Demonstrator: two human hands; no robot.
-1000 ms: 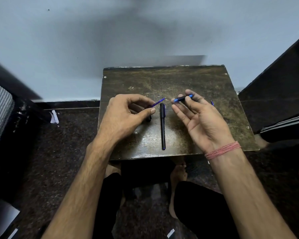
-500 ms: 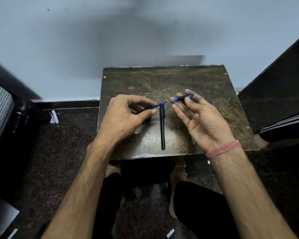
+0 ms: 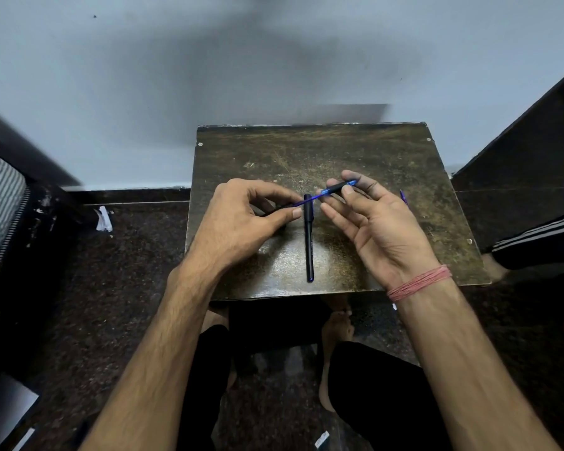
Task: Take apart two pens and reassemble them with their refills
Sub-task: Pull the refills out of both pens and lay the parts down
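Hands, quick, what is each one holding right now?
Left hand: pinching a refill.
Right hand: pinching a pen section.

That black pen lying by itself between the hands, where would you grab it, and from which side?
Probably pinch the black pen around mid-barrel, coming down from above, fingers on its left and right sides. It lies flat on the table, pointing away from the person, and that lower stretch is bare. Its far end sits under the blue refill and between both hands, so it's crowded there.
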